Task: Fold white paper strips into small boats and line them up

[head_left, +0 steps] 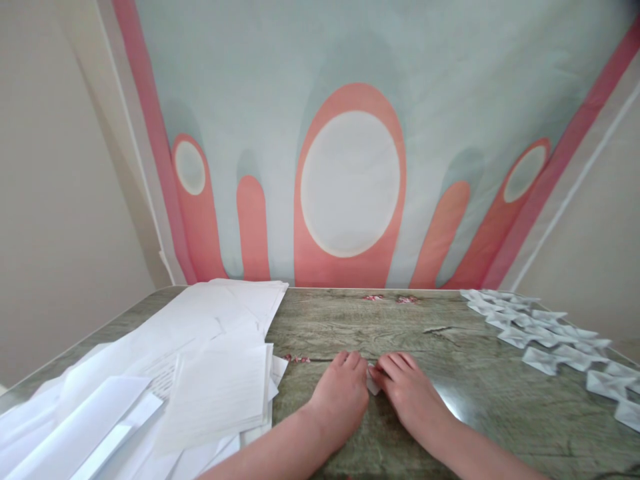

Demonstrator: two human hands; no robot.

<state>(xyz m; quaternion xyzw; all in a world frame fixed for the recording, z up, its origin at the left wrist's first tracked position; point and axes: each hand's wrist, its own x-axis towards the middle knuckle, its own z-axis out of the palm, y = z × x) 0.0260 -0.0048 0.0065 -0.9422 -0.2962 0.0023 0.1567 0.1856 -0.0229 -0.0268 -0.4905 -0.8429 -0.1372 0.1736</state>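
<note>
Both of my hands rest close together on the wooden table (450, 333) near its front middle. Between them lies a small folded piece of white paper (373, 383), mostly covered by my fingers. My left hand (343, 393) has its fingers curled down onto the paper's left side. My right hand (407, 390) presses its bent fingers on the paper's right side. Only a small white corner shows between the fingertips.
A loose pile of white paper sheets (200, 373) covers the table's left side. Several small folded paper shapes (545, 333) lie in rows along the right edge. A wall with a pink and pale blue pattern (350, 180) rises behind the table.
</note>
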